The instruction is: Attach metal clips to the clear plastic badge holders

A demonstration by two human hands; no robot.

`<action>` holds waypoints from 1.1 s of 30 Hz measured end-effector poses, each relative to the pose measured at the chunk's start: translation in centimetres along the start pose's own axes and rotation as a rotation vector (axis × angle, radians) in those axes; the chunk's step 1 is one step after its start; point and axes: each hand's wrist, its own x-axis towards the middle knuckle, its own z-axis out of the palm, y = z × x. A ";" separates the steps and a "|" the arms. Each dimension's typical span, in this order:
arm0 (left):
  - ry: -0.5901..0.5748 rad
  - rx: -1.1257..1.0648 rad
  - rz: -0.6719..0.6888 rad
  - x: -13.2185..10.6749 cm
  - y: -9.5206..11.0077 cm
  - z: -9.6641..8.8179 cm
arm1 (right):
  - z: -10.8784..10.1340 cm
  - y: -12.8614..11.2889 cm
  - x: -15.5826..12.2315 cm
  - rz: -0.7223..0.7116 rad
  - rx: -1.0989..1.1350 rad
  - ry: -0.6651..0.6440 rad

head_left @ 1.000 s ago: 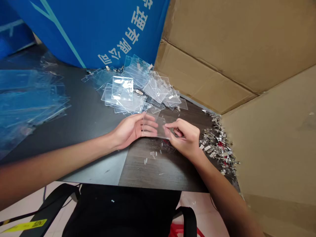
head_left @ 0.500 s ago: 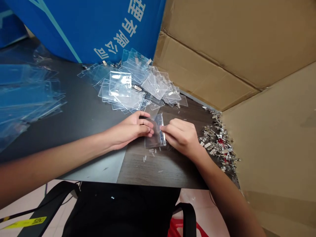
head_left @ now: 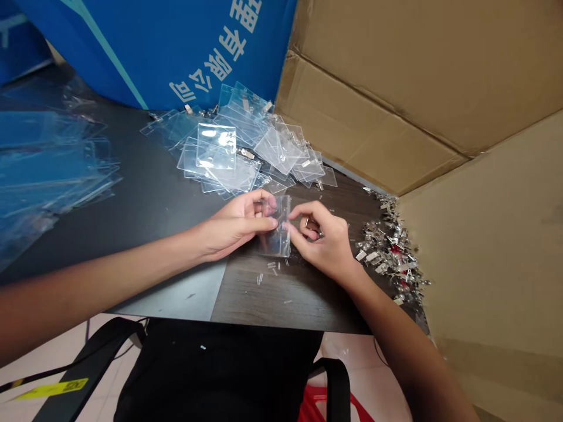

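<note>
A clear plastic badge holder (head_left: 277, 243) is upright-edged over the table, its slotted edge on the right. My left hand (head_left: 250, 220) grips it from the left, thumb in front and fingers behind. At the right edge, the thumb and forefinger of my right hand (head_left: 323, 234) come up to the holder, close together. A small metal piece, which looks like a badge clip (head_left: 308, 223), shows among the curled fingers of that hand. Exactly what the right fingertips pinch is too small to make out.
Behind my hands lies a heap of clear badge holders (head_left: 215, 146), some with clips. More stacked clear sleeves (head_left: 57, 170) are at left. Metal clips (head_left: 391, 252) pile up at right against a cardboard wall (head_left: 492, 234). Tiny clear pieces (head_left: 259, 278) lie in front. A blue panel (head_left: 145, 47) stands behind.
My left thumb has moved onto the holder's front near its right edge. My right hand's forefinger has lifted and arched, and a metal piece now shows in its curled fingers.
</note>
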 end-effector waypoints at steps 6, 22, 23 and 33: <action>0.137 0.261 0.403 0.1 0.2 -0.1 | 0.1 -0.5 0.1 0.114 0.096 0.012; -0.025 0.361 0.240 -0.8 -0.2 1.0 | -1.0 0.8 0.5 -0.364 -0.203 0.103; -0.042 0.326 0.208 -0.8 -0.2 0.9 | -1.0 0.8 0.4 -0.362 -0.221 0.080; -0.093 0.181 0.059 -0.6 -0.4 0.4 | -0.9 0.9 0.5 -0.401 -0.185 0.004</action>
